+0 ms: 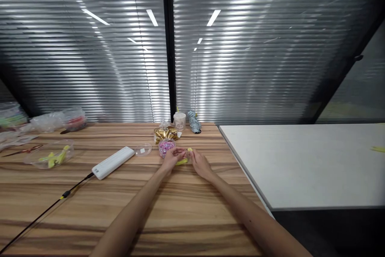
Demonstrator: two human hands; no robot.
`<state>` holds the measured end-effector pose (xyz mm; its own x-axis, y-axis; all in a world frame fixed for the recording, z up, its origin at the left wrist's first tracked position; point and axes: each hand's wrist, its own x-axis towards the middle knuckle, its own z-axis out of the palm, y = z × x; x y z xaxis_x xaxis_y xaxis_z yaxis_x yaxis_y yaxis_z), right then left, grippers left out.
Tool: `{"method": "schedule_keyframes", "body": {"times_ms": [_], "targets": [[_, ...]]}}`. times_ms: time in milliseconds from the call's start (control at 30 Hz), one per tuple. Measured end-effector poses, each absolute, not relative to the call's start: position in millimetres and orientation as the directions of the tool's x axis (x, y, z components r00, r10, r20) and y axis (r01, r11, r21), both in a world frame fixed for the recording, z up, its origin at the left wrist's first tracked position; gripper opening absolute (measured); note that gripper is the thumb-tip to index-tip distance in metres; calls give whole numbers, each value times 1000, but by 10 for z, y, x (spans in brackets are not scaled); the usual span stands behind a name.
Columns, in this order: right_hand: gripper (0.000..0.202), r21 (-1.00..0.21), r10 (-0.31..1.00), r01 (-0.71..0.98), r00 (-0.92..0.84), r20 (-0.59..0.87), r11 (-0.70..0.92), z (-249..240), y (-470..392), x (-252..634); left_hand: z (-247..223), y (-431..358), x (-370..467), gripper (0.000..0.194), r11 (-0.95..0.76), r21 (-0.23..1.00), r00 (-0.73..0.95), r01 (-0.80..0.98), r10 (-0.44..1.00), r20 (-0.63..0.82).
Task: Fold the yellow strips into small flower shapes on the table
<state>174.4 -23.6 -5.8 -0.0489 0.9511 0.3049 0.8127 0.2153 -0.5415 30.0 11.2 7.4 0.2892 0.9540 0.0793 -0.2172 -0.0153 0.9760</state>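
Note:
My left hand (173,156) is at the middle of the wooden table, its fingers pinched together at the right side of a clear tub (165,146) of pink and purple bits. What its fingertips hold is too small to make out. Just to the right, my right hand (200,163) has its fingers closed on a small yellow piece (189,149). A yellow strip (182,161) shows between the two hands, below the fingertips. Left of the tub lies a round clear lid (142,150) with a white label.
Behind the tub are a gold packet (166,133), a paper cup (179,121) and a blue-grey wrapped item (194,122). To the left lie a white power strip (113,162), a clear container (64,153) with yellow pieces, and scissors (29,150). A white table (306,164) adjoins on the right.

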Motion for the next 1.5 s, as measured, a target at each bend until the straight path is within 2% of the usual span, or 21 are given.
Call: {"method": "schedule_keyframes", "body": {"times_ms": [400, 567, 967, 1133, 1233, 1367, 1500], "targets": [[34, -621, 895, 682, -115, 432, 387, -64, -218, 1738, 71, 95, 308, 38, -66, 986, 265, -155, 958, 106], [33, -616, 907, 689, -151, 392, 381, -62, -232, 1723, 72, 83, 322, 37, -95, 988, 233, -118, 965, 121], [26, -564, 888, 722, -157, 431, 401, -70, -233, 1725, 74, 85, 321, 33, -125, 991, 231, -54, 964, 134], [23, -589, 903, 716, -141, 405, 376, -62, -246, 1723, 59, 100, 311, 29, -160, 987, 240, -19, 957, 159], [21, -641, 894, 645, -164, 417, 417, -50, -251, 1720, 37, 123, 304, 28, -199, 979, 243, 30, 952, 186], [21, -767, 880, 431, -205, 429, 474, -50, -223, 1695, 42, 134, 298, 27, -226, 973, 269, 47, 941, 206], [23, -860, 903, 284, -211, 375, 423, -51, -200, 1660, 110, 103, 289, 16, -275, 956, 258, 103, 936, 241]]}}
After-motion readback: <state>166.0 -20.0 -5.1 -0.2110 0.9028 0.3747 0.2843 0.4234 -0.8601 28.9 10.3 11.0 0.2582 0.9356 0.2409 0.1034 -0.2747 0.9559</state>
